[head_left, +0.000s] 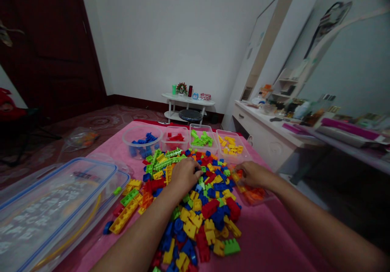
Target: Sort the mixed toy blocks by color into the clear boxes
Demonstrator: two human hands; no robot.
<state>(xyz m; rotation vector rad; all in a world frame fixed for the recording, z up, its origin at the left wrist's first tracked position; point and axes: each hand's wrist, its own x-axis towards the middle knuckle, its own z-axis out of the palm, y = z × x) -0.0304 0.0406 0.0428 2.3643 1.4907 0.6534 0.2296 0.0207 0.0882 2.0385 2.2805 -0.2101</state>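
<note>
On my remote feed the left hand (186, 175) has fingers curled down over the jumbled brick pile (210, 211) mid-bench (274, 239), can't tell if it grips anything. Clear box of orange bricks (255, 195) lies just right of the pile, long axis running away and slanting left; right hand (251, 175) is nearer, curled at its far end, grip unclear to me. Pile reads red, yellow, blue, green, loose; box see-through.
</note>
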